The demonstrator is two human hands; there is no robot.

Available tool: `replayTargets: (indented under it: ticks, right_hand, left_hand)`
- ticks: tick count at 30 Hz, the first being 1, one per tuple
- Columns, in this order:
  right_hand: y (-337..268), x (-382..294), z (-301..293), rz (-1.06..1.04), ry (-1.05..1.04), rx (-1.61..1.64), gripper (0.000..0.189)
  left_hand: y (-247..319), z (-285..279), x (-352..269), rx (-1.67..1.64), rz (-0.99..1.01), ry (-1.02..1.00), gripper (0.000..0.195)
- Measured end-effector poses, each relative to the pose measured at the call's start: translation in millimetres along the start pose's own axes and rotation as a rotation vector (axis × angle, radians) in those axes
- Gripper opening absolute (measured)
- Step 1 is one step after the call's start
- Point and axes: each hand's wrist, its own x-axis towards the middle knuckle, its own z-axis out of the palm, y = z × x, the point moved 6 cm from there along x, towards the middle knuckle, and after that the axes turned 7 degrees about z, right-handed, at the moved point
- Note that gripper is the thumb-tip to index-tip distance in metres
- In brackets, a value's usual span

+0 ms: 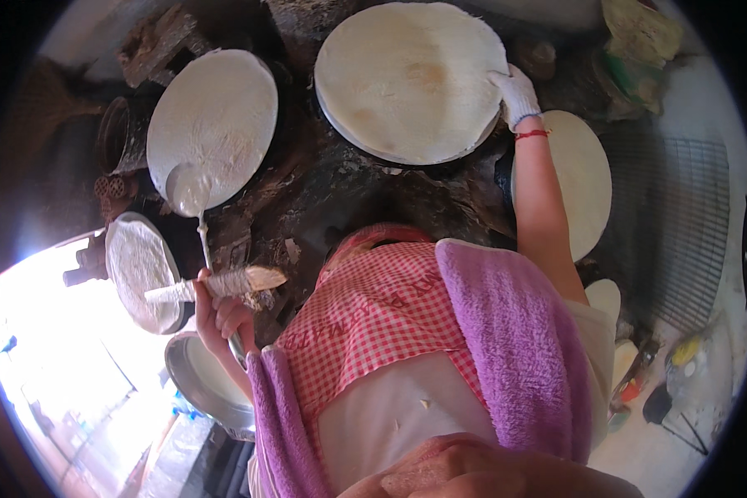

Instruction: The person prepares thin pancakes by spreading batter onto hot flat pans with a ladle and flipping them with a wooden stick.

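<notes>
My left hand (224, 317), bare, grips a metal ladle (190, 190) by its handle along with a wooden scraper (224, 284) wrapped in pale cord or cloth. The ladle's bowl, coated in batter, rests over the lower edge of a round griddle covered with pale batter (218, 118). My right hand (516, 93), in a white knitted glove, is at the right edge of a large flatbread (411, 81) on the top griddle. Whether its fingers pinch that edge is hard to tell. Below the wrist lies another pale round sheet (576, 187), partly behind my forearm.
A smaller griddle with wet batter (140, 274) stands at the left, above a metal basin (205, 373) holding pale liquid. Perforated briquettes (111, 187) and a dark round container (121, 134) are nearby. A wire rack (691, 211) is at the right.
</notes>
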Motion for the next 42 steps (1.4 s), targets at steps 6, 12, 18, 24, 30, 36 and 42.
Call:
replayTargets:
  ticks: [6,12,18,24,30,36,42]
  right_hand:
    - [-81,-76,13,-0.27,0.144,-0.172,0.042]
    - [-117,-184,-14,-0.243,0.231,0.193,0.043]
    - [-60,-345,-170,-0.049,0.445,0.297,0.047]
    - [24,-546,-396,0.208,0.601,0.171,0.047]
    - [1,-741,-616,0.358,1.179,-0.868,0.015]
    - [72,-792,-726,0.174,1.413,-1.351,0.022]
    - [223,-766,-659,0.456,1.406,-1.219,0.034]
  left_hand:
    - [-7,3,-3,0.039,-0.114,-0.066,0.036]
    - [-2,-7,0,0.16,-0.324,-0.104,0.033]
    - [-19,-39,2,0.351,-0.541,-0.125,0.037]
    - [-39,-5,-33,0.384,-0.687,-0.072,0.038]
    - [-85,-19,-86,0.232,-0.983,-0.179,0.04]
    - [-211,-21,-157,0.202,-0.992,-0.047,0.039]
    - [-277,-17,-196,0.228,-1.067,-0.12,0.04]
